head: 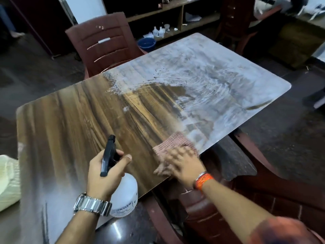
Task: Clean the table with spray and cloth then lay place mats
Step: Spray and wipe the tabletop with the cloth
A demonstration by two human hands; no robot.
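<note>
The table (70, 120) is brown with dark and light wood stripes. Its far half is covered in white, streaky swirls. The cloth (173, 143) is pink with tiny checks. The spray bottle (125, 192) is white with a black top. The chair (105, 43) is dark red. The watch (92, 204) is silver, and the wristband (204, 180) is orange. The bowl (146, 44) is blue. The bundle (8, 180) at the left edge is pale yellow.

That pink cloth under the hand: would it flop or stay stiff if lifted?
Probably floppy: the cloth lies flat and rumpled under the right hand. Likely light, since it looks thin. Its textured weave would probably drag, not slide, on the table.
</note>
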